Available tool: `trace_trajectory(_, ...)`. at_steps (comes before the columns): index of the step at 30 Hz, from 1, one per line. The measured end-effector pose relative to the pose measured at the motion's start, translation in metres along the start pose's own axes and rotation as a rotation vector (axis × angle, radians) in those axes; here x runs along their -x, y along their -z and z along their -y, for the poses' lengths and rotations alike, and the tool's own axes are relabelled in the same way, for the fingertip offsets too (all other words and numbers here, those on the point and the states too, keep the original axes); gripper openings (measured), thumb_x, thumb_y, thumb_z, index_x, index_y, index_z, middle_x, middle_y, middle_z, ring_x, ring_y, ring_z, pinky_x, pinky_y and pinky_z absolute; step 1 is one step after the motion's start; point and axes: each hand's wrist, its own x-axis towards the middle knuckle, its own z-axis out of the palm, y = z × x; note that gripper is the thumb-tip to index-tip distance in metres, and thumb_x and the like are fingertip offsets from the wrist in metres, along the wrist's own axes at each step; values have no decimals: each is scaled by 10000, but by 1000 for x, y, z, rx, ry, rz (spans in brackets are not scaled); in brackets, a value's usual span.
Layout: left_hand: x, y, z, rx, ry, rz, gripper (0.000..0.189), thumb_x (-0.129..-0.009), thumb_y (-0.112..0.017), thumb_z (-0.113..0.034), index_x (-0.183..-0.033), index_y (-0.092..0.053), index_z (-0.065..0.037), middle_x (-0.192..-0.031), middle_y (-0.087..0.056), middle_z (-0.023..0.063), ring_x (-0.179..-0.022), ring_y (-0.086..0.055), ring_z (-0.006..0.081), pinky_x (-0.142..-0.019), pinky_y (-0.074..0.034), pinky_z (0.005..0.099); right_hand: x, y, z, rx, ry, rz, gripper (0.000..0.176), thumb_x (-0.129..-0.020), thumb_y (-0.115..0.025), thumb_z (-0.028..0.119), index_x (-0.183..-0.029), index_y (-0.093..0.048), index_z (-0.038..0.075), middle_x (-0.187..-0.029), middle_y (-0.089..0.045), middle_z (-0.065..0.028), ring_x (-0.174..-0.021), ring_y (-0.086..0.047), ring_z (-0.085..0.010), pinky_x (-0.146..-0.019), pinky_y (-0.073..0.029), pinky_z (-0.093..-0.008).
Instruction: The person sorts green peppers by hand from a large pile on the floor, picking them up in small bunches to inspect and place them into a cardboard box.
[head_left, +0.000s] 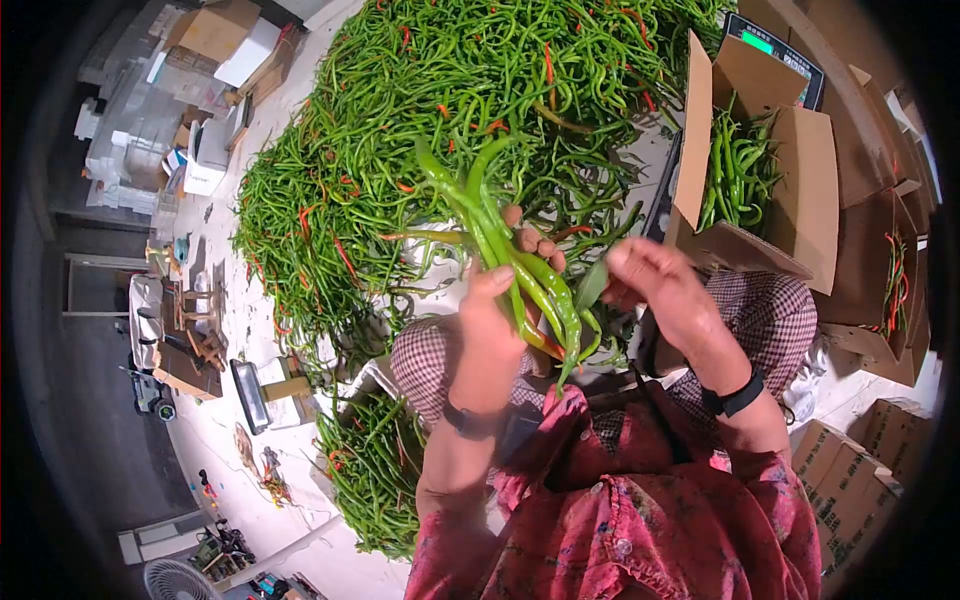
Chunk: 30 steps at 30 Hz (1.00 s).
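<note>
A small heap of peppers [370, 470] lay on the pale floor [230, 420] at the left, below the left knee. Beyond it the big pile of green peppers [450, 100], flecked with a few red ones, spread across the floor ahead of the person. The left hand [490, 335] was raised over the lap, fingers curled tight round a bundle of green peppers [510, 250]. The bundle's long ends stuck up against the big pile and its tips hung down towards the red sleeve. Just beside the bundle, the right hand [660, 290] was nearly closed, thumb and fingers pinched on a single pepper [592, 284] at the bundle's edge. Past that hand stood an open cardboard box [810, 200] partly filled with green peppers, with a scale [775, 45] behind it. Further right, another box [880, 330] held red and green peppers.
</note>
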Motion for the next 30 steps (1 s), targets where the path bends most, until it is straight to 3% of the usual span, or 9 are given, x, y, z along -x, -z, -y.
trace_trajectory(6,9,5,15,-17,21,-42,674,-693,-648,-187,-1308,-414,-47,-1089,-530,86,-1012,-546,254,-940,-456,432,9,-12,-32,49,-49,269,156,-911,-615,193,-912,-583,39,-761,-545,48,-702,-478,-43,-613,-403,-224)
trace_trajectory(9,10,8,23,28,19,0,675,-699,-658,-200,-1313,-419,-52,-1131,-533,102,-1044,-545,264,-941,-459,427,18,-20,-16,270,16,52,127,-864,-632,141,-901,-567,38,-740,-577,-15,-656,-550,-126,-592,-428,-274)
trace_trajectory(12,12,2,26,68,21,-60,658,-720,-633,-129,-1332,-402,-53,-1179,-532,145,-1073,-555,301,-951,-464,450,33,-34,-3,921,425,-264,194,-787,-641,75,-927,-519,22,-744,-572,-191,-675,-595,-389,-585,-461,-408)
trace_trajectory(17,15,19,25,89,4,-90,574,-770,-604,-45,-1312,-416,-38,-1155,-585,167,-1024,-604,283,-905,-506,428,32,-29,2,919,589,-396,192,-791,-643,29,-920,-501,14,-718,-566,-134,-629,-602,-308,-562,-462,-368)
trace_trajectory(21,11,25,28,-80,-114,-218,406,-764,-559,-50,-1162,-482,-35,-963,-556,96,-855,-558,205,-749,-515,376,34,-22,22,409,274,-467,168,-813,-620,31,-904,-478,20,-711,-514,-9,-548,-508,-163,-535,-425,-334)
trace_trajectory(23,12,31,28,-102,-146,-249,324,-765,-558,-13,-1087,-515,-15,-931,-559,94,-823,-558,201,-725,-515,374,31,-15,23,386,293,-467,159,-824,-602,15,-906,-466,13,-673,-518,-53,-519,-495,-174,-503,-404,-338)
trace_trajectory(25,14,34,25,-27,-133,-231,370,-777,-634,-24,-1131,-527,-42,-942,-579,75,-806,-585,180,-728,-512,356,23,-7,20,1106,601,-458,137,-838,-587,12,-891,-461,6,-631,-504,-103,-497,-507,-178,-470,-395,-330)
trace_trajectory(27,18,31,20,-6,-158,-245,353,-777,-637,-27,-1113,-530,-37,-931,-576,71,-799,-584,176,-714,-512,346,11,1,7,1159,629,-476,120,-853,-574,19,-870,-457,-2,-613,-484,-146,-487,-520,-189,-458,-396,-333)
trace_trajectory(30,23,26,8,-2,-191,-243,325,-774,-645,-38,-1080,-537,-23,-914,-583,69,-768,-590,171,-676,-510,319,2,18,4,625,260,-470,77,-896,-545,48,-852,-484,33,-611,-488,-43,-467,-478,-120,-431,-393,-266)
